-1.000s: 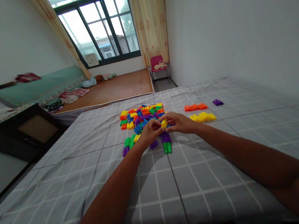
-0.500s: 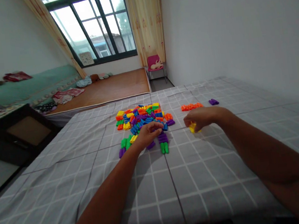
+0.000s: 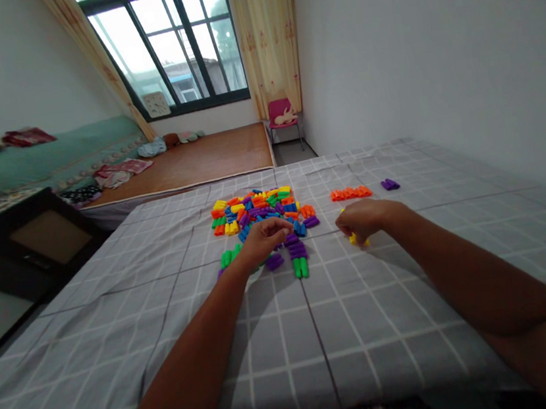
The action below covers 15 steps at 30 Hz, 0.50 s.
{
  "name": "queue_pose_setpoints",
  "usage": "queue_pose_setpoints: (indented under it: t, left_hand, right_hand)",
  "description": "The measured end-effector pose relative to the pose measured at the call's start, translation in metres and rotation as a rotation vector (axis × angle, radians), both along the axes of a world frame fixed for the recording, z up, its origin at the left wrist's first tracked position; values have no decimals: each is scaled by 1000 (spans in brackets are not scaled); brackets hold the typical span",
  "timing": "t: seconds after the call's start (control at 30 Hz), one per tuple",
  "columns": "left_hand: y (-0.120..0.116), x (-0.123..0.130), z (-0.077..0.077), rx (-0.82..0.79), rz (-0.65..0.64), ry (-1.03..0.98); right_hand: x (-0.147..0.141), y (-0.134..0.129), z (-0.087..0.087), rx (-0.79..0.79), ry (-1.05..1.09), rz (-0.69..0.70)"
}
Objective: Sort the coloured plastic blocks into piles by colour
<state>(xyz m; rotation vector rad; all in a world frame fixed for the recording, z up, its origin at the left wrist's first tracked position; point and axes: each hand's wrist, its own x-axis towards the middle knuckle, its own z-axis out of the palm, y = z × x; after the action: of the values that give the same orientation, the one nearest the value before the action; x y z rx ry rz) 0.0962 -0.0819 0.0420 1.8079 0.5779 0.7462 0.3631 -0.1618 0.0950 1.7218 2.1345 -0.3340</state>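
My right hand [image 3: 363, 216] is closed round yellow plastic building blocks [image 3: 359, 240] at the sheet, its fingers mostly hiding them. Over the near side of a colourful block pile [image 3: 258, 209], my left hand [image 3: 268, 237] has its thumb and fingertips drawn together; whatever may be between them is too small to make out. Just right of those fingertips lies a blue block [image 3: 299, 228]. Below them is a column of purple blocks [image 3: 297, 249] with a green block [image 3: 301, 268] at its near end. Green blocks [image 3: 230, 257] lie left of my left wrist.
A row of orange blocks [image 3: 350, 193] lies beyond my right hand, with a purple block [image 3: 390, 184] to its right. Everything rests on a grey checked sheet [image 3: 367, 325]. A white wall [image 3: 433, 45] borders the right side; a dark cabinet [image 3: 33, 240] stands left.
My left hand has shifted slightly left and back from the blue block. My right hand stays on the yellow blocks, its wrist turned slightly and more yellow showing beneath.
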Motion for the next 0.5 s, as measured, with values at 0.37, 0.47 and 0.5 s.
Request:
queue_pose_setpoints:
  t: [0.37,0.47,0.5]
  left_hand:
    - [50,-45,9,158,376,-110]
    - [81,-84,1,197,707,-118]
    - [89,-94,-4,219,766,-80]
  right_hand:
    - [11,5,-8,28,3,-33]
    - [-1,1,-7,76,50,16]
    - [-7,-1,-8,81,70,40]
